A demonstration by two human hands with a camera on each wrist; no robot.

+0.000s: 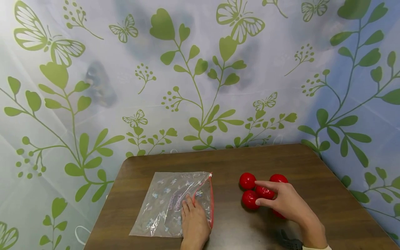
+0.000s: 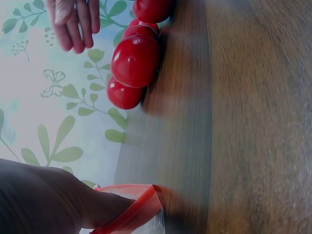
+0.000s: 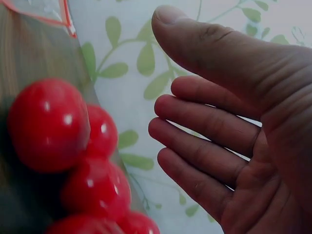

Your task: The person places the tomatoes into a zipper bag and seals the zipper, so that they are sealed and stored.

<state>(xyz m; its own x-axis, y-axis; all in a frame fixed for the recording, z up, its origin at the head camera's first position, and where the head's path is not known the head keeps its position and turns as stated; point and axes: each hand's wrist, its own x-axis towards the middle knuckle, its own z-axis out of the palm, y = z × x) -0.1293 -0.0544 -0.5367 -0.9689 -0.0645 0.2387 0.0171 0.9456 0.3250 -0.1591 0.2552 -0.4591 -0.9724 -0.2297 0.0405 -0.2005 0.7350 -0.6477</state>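
A clear zip bag (image 1: 165, 205) with a red zip edge and small printed figures lies flat on the left part of the table. My left hand (image 1: 195, 222) rests over its open side and pinches the upper layer, with the thumb under the red strip (image 2: 139, 207) in the left wrist view. Several shiny red tomatoes (image 1: 250, 199) sit grouped on the right. Above them hovers my right hand (image 1: 285, 201), thumb and fingers spread apart, holding nothing. In the right wrist view, a gap separates its fingers (image 3: 204, 151) from the tomatoes (image 3: 48, 124).
The brown wooden table (image 1: 231, 222) has rounded back corners. A pale curtain (image 1: 187, 86) with green leaves and butterflies hangs behind it and along the sides. On my right wrist is a dark band (image 1: 290, 241).
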